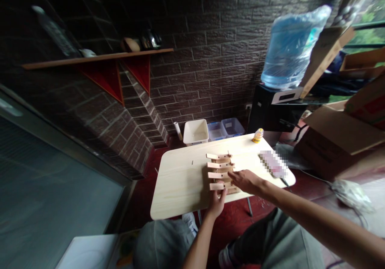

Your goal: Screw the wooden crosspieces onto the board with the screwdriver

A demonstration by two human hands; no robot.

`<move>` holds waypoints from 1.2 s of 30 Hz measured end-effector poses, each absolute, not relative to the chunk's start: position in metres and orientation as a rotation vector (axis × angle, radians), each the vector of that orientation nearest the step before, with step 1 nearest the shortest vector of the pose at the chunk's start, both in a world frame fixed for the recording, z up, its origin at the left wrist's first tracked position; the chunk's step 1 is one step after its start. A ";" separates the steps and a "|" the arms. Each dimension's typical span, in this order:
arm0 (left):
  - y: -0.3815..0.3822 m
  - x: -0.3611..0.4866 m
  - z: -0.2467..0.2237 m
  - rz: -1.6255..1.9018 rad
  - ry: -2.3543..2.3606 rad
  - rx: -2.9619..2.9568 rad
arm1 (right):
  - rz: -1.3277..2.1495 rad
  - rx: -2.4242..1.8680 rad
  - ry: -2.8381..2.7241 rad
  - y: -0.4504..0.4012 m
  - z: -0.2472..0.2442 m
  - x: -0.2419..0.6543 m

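A small wooden rack with several pale slats lies on the light wooden table, close to its front edge. My left hand grips the rack's near end, thumb and fingers around the lowest slat. My right hand is at the rack's right side, its fingers closed together by the third slat; whatever they hold is too small to make out. Dark round spots show on the slats, and small pegs stick up at the right ends of the far ones. A small dark pin lies left of the rack.
A small yellow bottle stands at the table's back right corner. A blurred flat object with a dark cable lies on the right. Beyond the table are a white bin, blue-edged boxes and a water dispenser.
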State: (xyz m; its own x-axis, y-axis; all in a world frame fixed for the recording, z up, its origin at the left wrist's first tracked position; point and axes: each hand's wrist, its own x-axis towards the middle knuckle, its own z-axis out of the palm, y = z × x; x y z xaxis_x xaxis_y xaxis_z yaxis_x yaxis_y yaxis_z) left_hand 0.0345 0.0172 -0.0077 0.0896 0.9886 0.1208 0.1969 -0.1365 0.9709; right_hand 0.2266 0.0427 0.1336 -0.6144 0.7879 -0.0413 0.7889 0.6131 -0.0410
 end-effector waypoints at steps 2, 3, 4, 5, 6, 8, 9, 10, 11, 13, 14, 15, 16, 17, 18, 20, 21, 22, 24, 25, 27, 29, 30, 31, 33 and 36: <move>0.016 0.034 -0.007 1.139 1.243 1.494 | -0.055 1.450 2.743 0.042 0.131 0.225; 0.016 0.034 -0.006 1.141 1.247 1.493 | -0.041 1.483 2.715 0.041 0.130 0.225; 0.015 0.034 -0.005 1.145 1.250 1.488 | -0.036 1.511 2.693 0.040 0.130 0.224; 0.015 0.034 -0.005 1.148 1.252 1.481 | -0.043 1.530 2.682 0.038 0.130 0.223; 0.015 0.034 -0.004 1.150 1.252 1.473 | -0.065 1.535 2.687 0.037 0.132 0.223; 0.014 0.033 -0.002 1.154 1.246 1.464 | -0.132 1.510 2.728 0.034 0.137 0.222; 0.015 0.033 -0.002 1.157 1.244 1.464 | -0.165 1.483 2.755 0.033 0.139 0.222; 0.015 0.032 -0.001 1.159 1.243 1.465 | -0.193 1.454 2.777 0.032 0.141 0.222; 0.015 0.031 -0.001 1.159 1.243 1.470 | -0.210 1.429 2.794 0.031 0.143 0.222; 0.016 0.030 -0.001 1.150 1.245 1.483 | -0.216 1.408 2.815 0.031 0.144 0.223; 0.016 0.030 -0.001 1.143 1.242 1.487 | -0.210 1.413 2.819 0.032 0.143 0.223; 0.016 0.029 -0.001 1.137 1.238 1.487 | -0.200 1.427 2.817 0.033 0.141 0.223; 0.016 0.029 0.000 1.133 1.234 1.484 | -0.188 1.443 2.813 0.034 0.139 0.223; 0.016 0.030 0.000 1.134 1.231 1.478 | -0.175 1.459 2.805 0.035 0.136 0.224; 0.015 0.030 0.001 1.137 1.231 1.470 | -0.162 1.477 2.790 0.037 0.134 0.224; 0.014 0.031 0.004 1.146 1.234 1.459 | -0.135 1.515 2.746 0.040 0.131 0.224; 0.014 0.031 0.005 1.149 1.234 1.457 | -0.126 1.526 2.727 0.041 0.132 0.224; 0.013 0.032 0.005 1.151 1.232 1.455 | -0.121 1.528 2.716 0.042 0.133 0.223; 0.013 0.033 0.006 1.157 1.226 1.450 | -0.118 1.503 2.732 0.042 0.138 0.223; 0.013 0.033 0.005 1.163 1.224 1.448 | -0.119 1.478 2.756 0.042 0.141 0.223; 0.014 0.034 0.003 1.181 1.222 1.441 | -0.113 1.427 2.804 0.041 0.147 0.223; 0.015 0.035 0.001 1.198 1.221 1.431 | -0.098 1.389 2.834 0.040 0.150 0.224; 0.015 0.035 0.001 1.201 1.221 1.428 | -0.093 1.376 2.842 0.040 0.148 0.225; 0.015 0.035 0.000 1.197 1.223 1.425 | -0.088 1.374 2.847 0.040 0.146 0.225; 0.015 0.034 0.000 1.180 1.227 1.423 | -0.089 1.388 2.855 0.040 0.138 0.225; 0.014 0.033 0.000 1.170 1.222 1.416 | -0.103 1.424 2.862 0.042 0.127 0.224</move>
